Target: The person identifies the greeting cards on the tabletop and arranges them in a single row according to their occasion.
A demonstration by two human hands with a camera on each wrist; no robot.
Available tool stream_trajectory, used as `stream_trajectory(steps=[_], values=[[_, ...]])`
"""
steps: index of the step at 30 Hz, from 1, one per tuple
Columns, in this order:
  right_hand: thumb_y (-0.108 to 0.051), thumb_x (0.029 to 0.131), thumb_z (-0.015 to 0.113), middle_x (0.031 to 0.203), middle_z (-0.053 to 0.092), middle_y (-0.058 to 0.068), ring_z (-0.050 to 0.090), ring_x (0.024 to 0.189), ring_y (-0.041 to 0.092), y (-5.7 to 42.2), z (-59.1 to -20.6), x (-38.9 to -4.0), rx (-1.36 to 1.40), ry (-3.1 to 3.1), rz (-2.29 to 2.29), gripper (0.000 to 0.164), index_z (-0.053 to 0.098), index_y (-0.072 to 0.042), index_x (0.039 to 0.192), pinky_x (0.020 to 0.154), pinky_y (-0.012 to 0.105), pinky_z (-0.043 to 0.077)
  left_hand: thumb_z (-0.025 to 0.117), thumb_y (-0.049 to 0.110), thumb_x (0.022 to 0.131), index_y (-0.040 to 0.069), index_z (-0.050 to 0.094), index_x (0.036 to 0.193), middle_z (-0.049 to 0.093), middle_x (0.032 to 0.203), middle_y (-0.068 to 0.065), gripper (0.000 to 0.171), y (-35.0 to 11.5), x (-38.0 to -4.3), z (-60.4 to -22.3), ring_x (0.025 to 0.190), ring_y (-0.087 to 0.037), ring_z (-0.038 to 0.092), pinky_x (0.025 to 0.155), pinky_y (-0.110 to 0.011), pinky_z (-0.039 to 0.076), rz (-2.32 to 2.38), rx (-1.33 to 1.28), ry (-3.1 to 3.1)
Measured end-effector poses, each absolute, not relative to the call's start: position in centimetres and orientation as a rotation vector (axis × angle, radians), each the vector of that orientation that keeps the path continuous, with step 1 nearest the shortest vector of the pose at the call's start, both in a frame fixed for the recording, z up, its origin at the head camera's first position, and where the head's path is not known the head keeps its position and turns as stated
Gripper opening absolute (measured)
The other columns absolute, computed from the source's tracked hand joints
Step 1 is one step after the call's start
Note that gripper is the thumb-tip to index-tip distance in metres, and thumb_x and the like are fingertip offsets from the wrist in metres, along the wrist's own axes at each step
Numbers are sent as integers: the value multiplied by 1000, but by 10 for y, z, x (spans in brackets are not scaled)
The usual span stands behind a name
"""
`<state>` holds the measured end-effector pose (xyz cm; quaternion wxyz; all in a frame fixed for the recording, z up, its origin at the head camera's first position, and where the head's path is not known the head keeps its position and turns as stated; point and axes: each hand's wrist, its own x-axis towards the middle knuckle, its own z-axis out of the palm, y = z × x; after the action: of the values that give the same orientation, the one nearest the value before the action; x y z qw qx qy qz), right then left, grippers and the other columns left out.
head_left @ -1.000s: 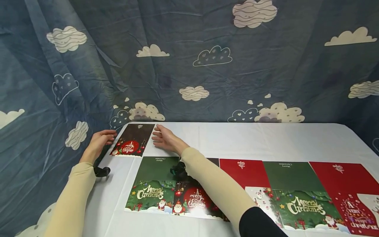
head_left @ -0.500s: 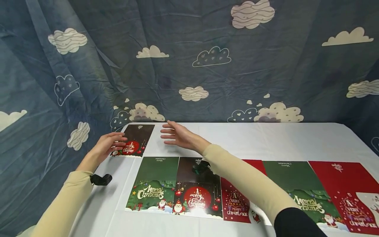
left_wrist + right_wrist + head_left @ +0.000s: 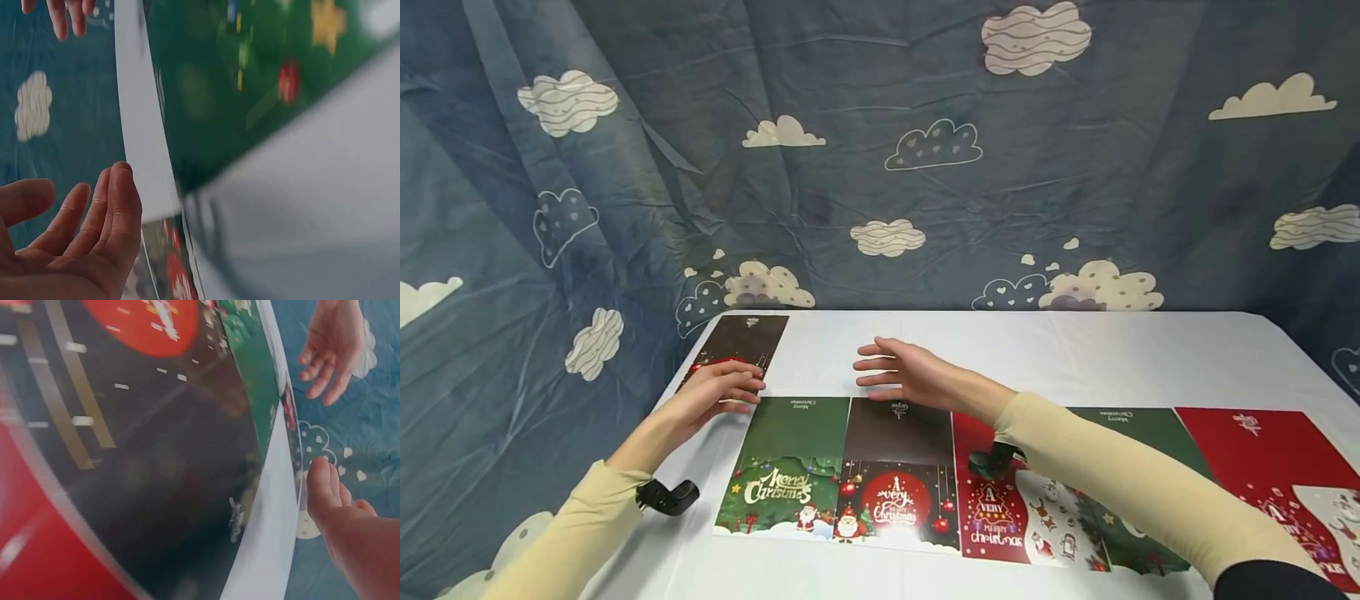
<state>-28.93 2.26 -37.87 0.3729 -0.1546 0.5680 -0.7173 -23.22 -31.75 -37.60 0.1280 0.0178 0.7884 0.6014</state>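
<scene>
My left hand (image 3: 707,398) hovers empty over the near end of a dark brown Christmas card (image 3: 748,337), its fingers loosely extended. That card lies flat in the back left corner of the table, its lower part hidden by the hand. My right hand (image 3: 917,375), also holding nothing, hangs above the far edge of another dark card (image 3: 902,492), fingers spread toward the left. Beside it lies a green "Merry Christmas" card (image 3: 797,433). In the left wrist view the left hand (image 3: 94,237) has its fingers slightly bent, with the green card (image 3: 206,112) beyond.
To the right, in the same row, lie a red card (image 3: 992,508), a second green card (image 3: 1123,425) and another red card (image 3: 1255,442), partly covered by the right sleeve (image 3: 1120,475). A blue cloth with clouds (image 3: 820,208) hangs behind the white table (image 3: 1075,358).
My right hand has moved right and nearer, away from the dark corner card. The left hand has come from that card's left edge over its near end. The cards stay put.
</scene>
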Motion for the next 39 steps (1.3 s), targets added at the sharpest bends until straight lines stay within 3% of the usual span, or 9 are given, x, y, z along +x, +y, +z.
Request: stream_trajectory(steps=[16, 27, 39], values=[[-28, 108, 33, 151, 34, 27, 39, 135, 42, 95, -370, -240, -387, 1681, -1798, 51, 32, 5, 148, 107, 46, 41, 51, 13, 102, -14, 44, 135, 59, 123, -30, 43, -248, -195, -384, 101, -28, 67, 83, -34, 57, 1790, 94, 2052], [-29, 106, 42, 150, 35, 29, 42, 133, 41, 133, -377, -202, -273, 1699, -1757, 56, 34, 10, 146, 103, 42, 45, 47, 19, 104, -12, 36, 140, 48, 135, -32, 49, -226, -177, -385, 118, -39, 56, 93, -39, 53, 1763, 109, 1955], [-32, 105, 45, 149, 33, 31, 42, 133, 43, 145, -386, -184, -240, 1579, -1762, 62, 30, 13, 146, 104, 43, 44, 44, 22, 105, -11, 31, 143, 42, 142, -31, 52, -220, -166, -392, 127, -40, 49, 98, -40, 50, 1817, 87, 1825]])
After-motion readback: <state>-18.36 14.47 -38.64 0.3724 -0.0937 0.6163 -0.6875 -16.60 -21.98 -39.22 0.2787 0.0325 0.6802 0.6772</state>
